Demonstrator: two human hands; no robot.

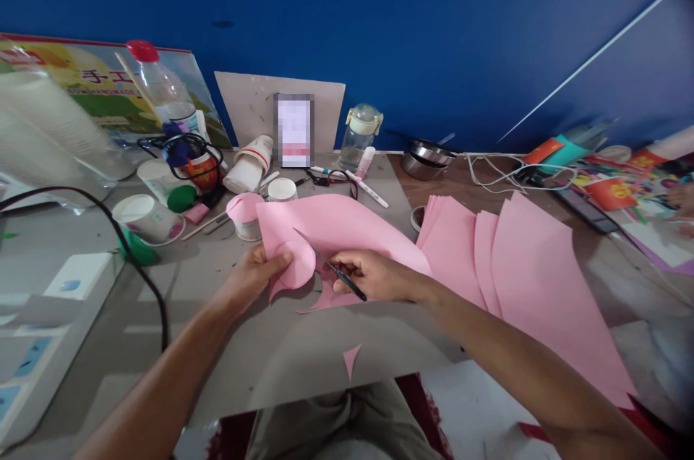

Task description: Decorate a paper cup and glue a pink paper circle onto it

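My left hand grips a sheet of pink paper, its thumb lying on a rounded, partly cut disc at the sheet's left end. In my right hand is a pair of scissors with dark handles. The blades point up and left, along the right edge of the rounded piece. The long part of the sheet curls up behind the scissors and runs to the right. Pink offcuts lie under my right hand, and a small pink scrap rests near the table's front edge.
A fanned stack of pink sheets lies at the right. Behind my hands stand a pink-topped paper cup, a phone, a lidded glass jar and metal bowls. A black cable crosses the left side.
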